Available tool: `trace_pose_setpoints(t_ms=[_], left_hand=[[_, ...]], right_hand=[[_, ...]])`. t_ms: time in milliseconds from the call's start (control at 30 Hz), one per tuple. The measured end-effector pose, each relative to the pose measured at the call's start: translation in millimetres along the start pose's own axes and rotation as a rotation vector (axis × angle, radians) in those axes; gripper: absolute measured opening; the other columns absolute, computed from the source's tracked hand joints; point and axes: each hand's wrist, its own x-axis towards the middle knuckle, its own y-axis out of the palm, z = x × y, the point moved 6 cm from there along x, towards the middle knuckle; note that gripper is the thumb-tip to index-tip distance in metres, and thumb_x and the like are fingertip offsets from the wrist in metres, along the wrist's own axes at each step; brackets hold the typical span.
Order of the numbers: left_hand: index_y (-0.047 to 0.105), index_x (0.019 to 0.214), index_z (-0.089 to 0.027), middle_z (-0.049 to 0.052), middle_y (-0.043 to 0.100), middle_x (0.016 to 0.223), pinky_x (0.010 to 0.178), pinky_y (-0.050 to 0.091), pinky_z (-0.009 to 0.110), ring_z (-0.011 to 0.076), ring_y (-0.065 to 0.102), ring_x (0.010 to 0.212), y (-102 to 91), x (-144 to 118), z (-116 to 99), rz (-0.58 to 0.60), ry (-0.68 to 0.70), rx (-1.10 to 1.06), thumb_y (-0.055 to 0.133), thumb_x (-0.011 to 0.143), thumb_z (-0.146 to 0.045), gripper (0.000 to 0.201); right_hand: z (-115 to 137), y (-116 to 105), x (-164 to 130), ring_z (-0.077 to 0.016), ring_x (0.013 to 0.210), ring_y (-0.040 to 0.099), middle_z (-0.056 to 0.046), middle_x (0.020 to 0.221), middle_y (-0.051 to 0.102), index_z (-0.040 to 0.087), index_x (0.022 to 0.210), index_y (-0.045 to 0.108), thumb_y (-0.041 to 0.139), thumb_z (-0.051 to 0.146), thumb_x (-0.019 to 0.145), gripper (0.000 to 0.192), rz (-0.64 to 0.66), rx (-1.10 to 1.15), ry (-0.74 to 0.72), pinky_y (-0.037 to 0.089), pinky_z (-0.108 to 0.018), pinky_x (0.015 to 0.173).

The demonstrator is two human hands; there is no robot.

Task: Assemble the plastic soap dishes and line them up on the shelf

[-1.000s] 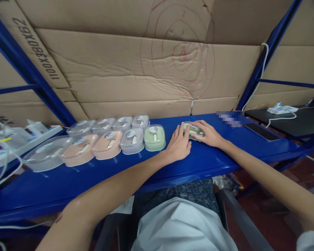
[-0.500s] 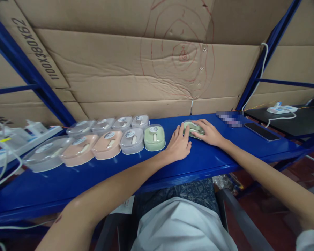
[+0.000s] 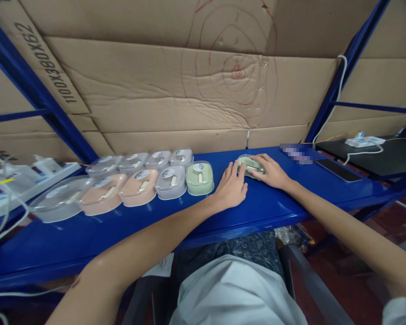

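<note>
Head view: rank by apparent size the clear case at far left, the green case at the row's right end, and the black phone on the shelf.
1. Clear case: looks largest, though it sits nearer the camera and wide-angle stretch may inflate it.
2. Black phone and green case: too close to rank; the phone spans longer but thinner, and it lies at an angle.

Ten small rounded plastic lidded boxes sit on the blue metal shelf (image 3: 277, 205): two pale green boxes (image 3: 199, 178), two peach boxes (image 3: 138, 188), and six grey or clear boxes (image 3: 171, 182). There is one black flat phone (image 3: 338, 170), and two white plastic power strips (image 3: 363, 141), one at each end
</note>
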Motion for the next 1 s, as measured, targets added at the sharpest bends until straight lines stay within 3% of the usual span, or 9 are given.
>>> trace_pose_setpoints(t_ms=[200,333,400,533,667,767,867,1000], left_hand=[[0.031,0.167,0.002,0.031,0.029,0.176,0.133,0.026,0.059,0.0468,0.022,0.167,-15.9,-6.6,-11.3,-0.007,0.046,0.210,0.048,0.109,-0.034,0.070],[0.043,0.163,0.004,0.030,0.045,0.168,0.133,0.022,0.065,0.0530,0.030,0.162,-38.2,-19.3,-18.1,0.077,0.052,0.350,0.052,0.109,-0.044,0.073],[0.046,0.163,-0.001,0.027,0.048,0.168,0.134,0.021,0.065,0.0515,0.031,0.162,-54.9,-28.6,-16.0,0.077,0.042,0.372,0.049,0.110,-0.049,0.072],[0.043,0.169,-0.021,0.014,0.044,0.174,0.135,0.017,0.067,0.0474,0.025,0.166,-89.8,-51.0,11.8,0.026,-0.065,0.369,0.053,0.106,-0.060,0.074],[0.038,0.171,-0.030,0.009,0.038,0.178,0.134,0.014,0.072,0.0488,0.017,0.168,-109.8,-73.7,55.0,0.012,-0.120,0.346,0.056,0.103,-0.065,0.079],[0.032,0.174,-0.031,0.010,0.028,0.182,0.132,0.018,0.072,0.0487,0.017,0.168,-105.3,-88.1,83.6,0.140,-0.158,0.344,0.051,0.106,-0.064,0.078],[0.018,0.177,-0.028,0.012,0.013,0.185,0.131,0.023,0.068,0.0479,0.015,0.168,-90.1,-98.4,96.3,0.286,-0.178,0.315,0.041,0.110,-0.057,0.076],[0.021,0.176,-0.020,0.019,0.019,0.183,0.129,0.024,0.071,0.0511,0.021,0.166,-77.8,-97.5,86.0,0.205,-0.166,0.393,0.037,0.113,-0.045,0.070]], right_hand=[[-2.1,1.4,0.1,-0.0390,0.130,0.065,-0.017,0.139,0.066,0.024,0.152,0.059,0.058,0.061,0.103,0.062,-0.002,0.010,-0.003,0.055,-0.059,0.112],[-2.0,0.7,0.1,-0.0387,0.130,0.065,-0.016,0.139,0.066,0.026,0.152,0.059,0.057,0.063,0.103,0.062,-0.016,0.009,-0.013,0.053,-0.059,0.114],[-1.1,0.1,0.1,-0.0385,0.130,0.065,-0.015,0.139,0.066,0.027,0.152,0.059,0.057,0.064,0.102,0.061,-0.012,0.010,-0.011,0.053,-0.058,0.115],[1.4,-1.6,-0.2,-0.0377,0.131,0.064,-0.015,0.140,0.066,0.027,0.152,0.059,0.056,0.064,0.103,0.062,0.008,0.001,0.016,0.053,-0.056,0.115],[2.7,-2.0,-0.7,-0.0380,0.131,0.065,-0.015,0.141,0.066,0.029,0.154,0.058,0.056,0.064,0.103,0.062,0.019,-0.011,0.037,0.053,-0.057,0.115],[3.3,-2.2,-0.5,-0.0381,0.130,0.065,-0.014,0.141,0.066,0.029,0.154,0.058,0.055,0.065,0.103,0.062,0.016,-0.013,0.040,0.053,-0.057,0.114],[3.5,-4.2,-0.1,-0.0383,0.129,0.066,-0.015,0.143,0.066,0.028,0.156,0.057,0.054,0.064,0.103,0.065,0.038,-0.058,0.047,0.053,-0.056,0.113],[-1.5,-9.1,-1.5,-0.0442,0.129,0.065,-0.019,0.153,0.061,0.023,0.164,0.050,0.059,0.060,0.098,0.076,0.139,-0.270,0.077,0.052,-0.059,0.111]])
